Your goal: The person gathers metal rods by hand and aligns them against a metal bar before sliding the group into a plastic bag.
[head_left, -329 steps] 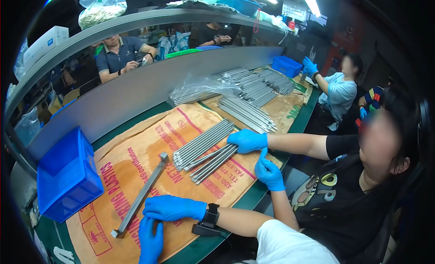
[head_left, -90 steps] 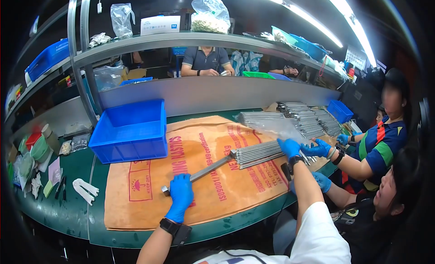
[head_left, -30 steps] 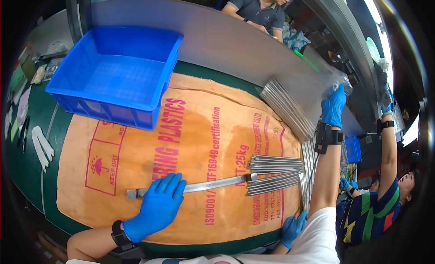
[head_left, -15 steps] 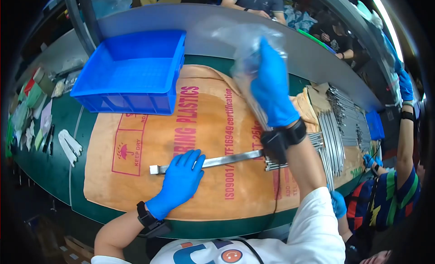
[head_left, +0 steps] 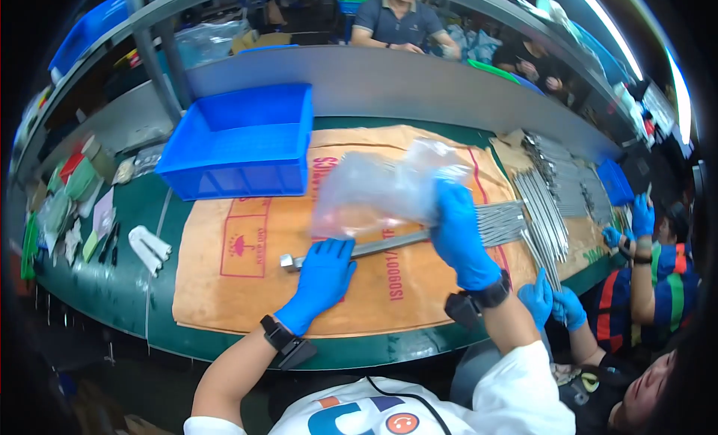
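My right hand [head_left: 465, 241], in a blue glove, is closed on a clear plastic bag [head_left: 366, 192]. The bag spreads leftward from my fingers, blurred by motion, above the orange-brown sack [head_left: 321, 315]. My left hand [head_left: 318, 282], gloved in blue too, lies with its fingers stretched across a long flat metal bar [head_left: 389, 243]. A small block-like end of the bar sticks out to the left of that hand. Towards its right end the bar passes behind my right hand. Several metal strips [head_left: 499, 224] lie side by side just right of my right hand.
A blue bin [head_left: 239, 177] stands at the back left. Metal rods [head_left: 542, 211] lie in rows at the right, where a co-worker's gloved hands [head_left: 553, 304] hold some. White tweezers-like strips [head_left: 149, 250], pens and bags are at left. A grey partition [head_left: 404, 84] runs along the back.
My right hand has come down and nearer with the bag, which now spreads over the middle of the sack. My left hand stays on the bar. The whole view has shifted.
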`<action>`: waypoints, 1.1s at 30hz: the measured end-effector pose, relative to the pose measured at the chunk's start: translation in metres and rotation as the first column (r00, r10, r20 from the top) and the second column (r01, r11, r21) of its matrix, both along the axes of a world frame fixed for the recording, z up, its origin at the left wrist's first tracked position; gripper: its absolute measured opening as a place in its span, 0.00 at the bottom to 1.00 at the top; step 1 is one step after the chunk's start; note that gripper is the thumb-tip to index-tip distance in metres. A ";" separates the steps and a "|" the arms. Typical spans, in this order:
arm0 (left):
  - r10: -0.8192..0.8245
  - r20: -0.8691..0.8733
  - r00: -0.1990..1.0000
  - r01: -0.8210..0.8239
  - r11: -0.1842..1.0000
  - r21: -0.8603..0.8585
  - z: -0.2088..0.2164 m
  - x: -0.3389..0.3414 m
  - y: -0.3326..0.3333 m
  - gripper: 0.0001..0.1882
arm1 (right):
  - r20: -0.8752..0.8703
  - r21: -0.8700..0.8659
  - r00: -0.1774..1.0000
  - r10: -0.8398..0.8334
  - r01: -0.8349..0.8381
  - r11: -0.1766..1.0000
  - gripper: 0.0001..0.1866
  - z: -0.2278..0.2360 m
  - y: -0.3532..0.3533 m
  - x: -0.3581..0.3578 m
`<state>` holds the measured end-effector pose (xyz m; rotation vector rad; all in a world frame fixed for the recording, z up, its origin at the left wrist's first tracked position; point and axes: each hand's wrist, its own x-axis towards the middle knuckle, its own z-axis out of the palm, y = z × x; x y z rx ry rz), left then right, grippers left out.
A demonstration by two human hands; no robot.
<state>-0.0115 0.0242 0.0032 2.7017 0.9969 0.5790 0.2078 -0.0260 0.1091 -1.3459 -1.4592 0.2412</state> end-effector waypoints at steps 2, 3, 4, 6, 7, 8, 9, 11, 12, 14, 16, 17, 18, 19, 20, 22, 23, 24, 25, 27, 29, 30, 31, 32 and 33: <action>0.053 -0.010 0.999 -0.053 0.997 -0.049 0.000 0.000 -0.002 0.23 | -0.356 0.034 0.934 -0.017 0.031 0.999 0.15 -0.010 -0.006 0.019; 0.071 0.143 0.987 -0.059 0.994 -0.090 -0.006 -0.004 -0.001 0.24 | -0.594 0.095 0.791 0.147 -0.112 0.989 0.15 -0.003 -0.014 0.023; 0.078 0.294 0.953 -0.042 0.991 -0.127 -0.013 -0.006 0.002 0.24 | -0.775 0.177 0.569 0.274 -0.221 0.959 0.15 0.009 -0.022 0.019; 0.076 0.441 0.894 -0.011 0.989 -0.148 -0.007 -0.009 0.004 0.25 | -0.518 0.091 0.836 0.182 -0.158 0.983 0.15 0.008 -0.031 0.020; 0.105 0.490 0.865 -0.097 0.994 -0.041 0.005 -0.008 0.001 0.26 | -0.182 0.030 0.982 0.043 -0.038 0.999 0.15 0.005 -0.036 0.023; 0.122 0.541 0.832 -0.185 0.981 0.063 0.019 -0.005 -0.001 0.27 | 0.183 0.019 0.978 -0.101 0.099 0.995 0.14 0.004 -0.040 0.025; 0.129 0.593 0.795 -0.274 0.948 0.161 0.027 0.000 0.001 0.28 | 0.187 0.027 0.977 -0.105 0.102 0.994 0.14 0.000 -0.041 0.027; 0.121 0.720 0.684 -0.198 0.980 0.024 0.039 0.036 0.019 0.28 | -0.520 0.090 0.828 0.210 -0.191 0.977 0.20 -0.003 -0.048 0.043; 0.141 0.804 0.577 -0.109 0.989 -0.096 0.042 0.042 0.034 0.28 | -0.783 0.194 0.522 0.337 -0.309 0.931 0.23 -0.006 -0.045 0.046; 0.062 0.717 0.695 0.062 0.987 -0.146 0.047 0.043 0.069 0.26 | -0.654 0.149 0.659 0.371 -0.368 0.918 0.29 0.006 -0.040 0.056; -0.068 0.622 0.780 0.256 0.941 -0.219 0.053 0.044 0.086 0.25 | -0.328 0.026 0.857 0.398 -0.413 0.910 0.43 0.021 -0.040 0.068; -0.007 0.661 0.750 0.279 0.910 -0.308 0.057 0.044 0.090 0.24 | -0.327 0.029 0.862 0.387 -0.400 0.916 0.43 0.014 -0.036 0.080; 0.061 0.690 0.721 0.303 0.868 -0.393 0.060 0.044 0.092 0.23 | -0.193 -0.157 0.941 0.280 -0.311 0.937 0.48 -0.008 -0.024 0.096; 0.126 0.711 0.691 0.340 0.812 -0.475 0.063 0.053 0.090 0.23 | -0.032 -0.329 0.984 0.175 -0.176 0.928 0.53 -0.031 -0.014 0.117; 0.109 0.710 0.696 0.357 0.806 -0.473 0.068 0.058 0.085 0.23 | 0.138 -0.467 0.986 0.091 -0.016 0.884 0.58 -0.041 -0.007 0.125; 0.270 0.797 0.541 0.441 0.716 -0.542 0.076 0.060 0.068 0.20 | 0.181 -0.345 0.983 0.030 0.035 0.938 0.53 -0.057 0.018 0.122; 0.353 0.818 0.454 0.488 0.669 -0.560 0.079 0.061 0.063 0.20 | 0.229 -0.217 0.973 -0.023 0.074 0.973 0.48 -0.059 0.028 0.117; 0.343 0.820 0.459 0.495 0.667 -0.556 0.076 0.064 0.064 0.20 | 0.228 -0.211 0.973 -0.035 0.085 0.974 0.48 -0.061 0.033 0.116; 0.351 0.814 0.463 0.479 0.674 -0.563 0.068 0.063 0.070 0.19 | 0.436 -0.177 0.896 -0.083 0.176 0.968 0.38 -0.063 0.041 0.110; 0.374 0.800 0.470 0.450 0.678 -0.581 0.059 0.060 0.078 0.19 | 0.617 -0.124 0.776 -0.132 0.261 0.957 0.30 -0.061 0.053 0.098; 0.379 0.800 0.466 0.414 0.705 -0.575 0.056 0.059 0.078 0.19 | 0.452 -0.218 0.881 -0.140 0.261 0.940 0.22 -0.053 0.066 0.085; 0.385 0.804 0.454 0.380 0.733 -0.565 0.058 0.061 0.076 0.19 | 0.365 -0.261 0.919 -0.148 0.254 0.931 0.21 -0.050 0.070 0.081; 0.390 0.808 0.442 0.345 0.758 -0.554 0.060 0.062 0.075 0.19 | 0.364 -0.257 0.919 -0.152 0.256 0.932 0.21 -0.050 0.074 0.078; 0.382 0.810 0.444 0.352 0.757 -0.550 0.061 0.063 0.075 0.19 | 0.275 -0.227 0.952 -0.131 0.197 0.954 0.21 -0.053 0.078 0.078; 0.367 0.825 0.430 0.347 0.776 -0.527 0.061 0.062 0.074 0.20 | 0.185 -0.191 0.977 -0.104 0.140 0.972 0.21 -0.055 0.080 0.080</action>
